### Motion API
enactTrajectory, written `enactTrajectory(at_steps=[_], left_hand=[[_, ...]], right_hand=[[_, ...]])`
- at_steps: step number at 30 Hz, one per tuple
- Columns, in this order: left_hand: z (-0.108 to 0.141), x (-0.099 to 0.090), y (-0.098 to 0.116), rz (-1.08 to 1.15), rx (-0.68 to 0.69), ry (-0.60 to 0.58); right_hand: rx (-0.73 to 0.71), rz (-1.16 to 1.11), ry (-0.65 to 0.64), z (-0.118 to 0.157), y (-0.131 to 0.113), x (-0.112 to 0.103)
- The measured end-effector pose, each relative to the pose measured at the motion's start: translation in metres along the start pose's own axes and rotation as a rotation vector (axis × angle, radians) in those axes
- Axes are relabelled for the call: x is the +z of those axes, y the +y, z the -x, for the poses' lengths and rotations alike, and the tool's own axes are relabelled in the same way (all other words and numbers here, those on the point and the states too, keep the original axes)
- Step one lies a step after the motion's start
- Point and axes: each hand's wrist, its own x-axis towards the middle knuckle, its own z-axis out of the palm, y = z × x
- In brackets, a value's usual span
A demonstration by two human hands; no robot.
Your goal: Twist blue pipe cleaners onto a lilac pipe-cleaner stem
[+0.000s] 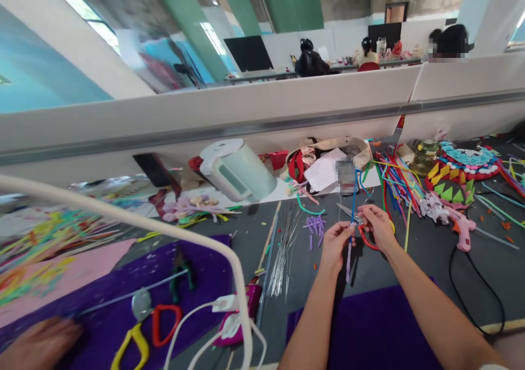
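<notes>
My left hand [338,244] pinches a blue pipe cleaner [354,195] that stands nearly upright above the fingertips. Below those fingers hangs a lilac fuzzy piece [348,263]. Close on the right, my right hand [378,227] has its fingers drawn together near the blue stem; what they grip, if anything, is hidden. Scissors [346,210] with a red and a yellow handle show behind and under the right hand, partly covered. Short purple pieces [315,228] lie left of the hands. Under my forearms is a dark purple sheet [381,326].
A bundle of silver wires [283,255] and a magenta power strip [241,315] lie left. A white tube [164,225] crosses the foreground. Another person's hand [41,342] rests near other scissors [141,332]. Coloured pipe cleaners [397,184] and a pink glue gun [463,230] lie right.
</notes>
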Motion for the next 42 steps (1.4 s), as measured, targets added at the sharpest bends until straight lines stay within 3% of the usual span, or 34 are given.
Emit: enactTrajectory(at_steps=[9, 15, 24, 28, 35, 42], left_hand=[[0.001, 0.001, -0.004, -0.124, 0.042, 0.087], [0.004, 0.001, -0.006, -0.141, 0.040, 0.042], [0.004, 0.003, -0.011, -0.188, 0.104, 0.041], [0.000, 0.003, -0.012, -0.165, 0.053, 0.017], [-0.008, 0.000, -0.011, -0.011, -0.151, -0.037], [-0.005, 0.004, -0.011, -0.045, -0.169, -0.044]], right_hand=[[-0.031, 0.081, 0.111, 0.001, 0.006, -0.004], [0.026, 0.100, 0.139, 0.000, 0.006, -0.007], [-0.023, 0.217, 0.224, -0.001, 0.007, -0.009], [-0.017, 0.214, 0.229, -0.003, 0.009, -0.010], [0.055, 0.046, 0.262, -0.013, 0.007, -0.021], [-0.011, 0.002, 0.212, -0.016, -0.009, -0.028]])
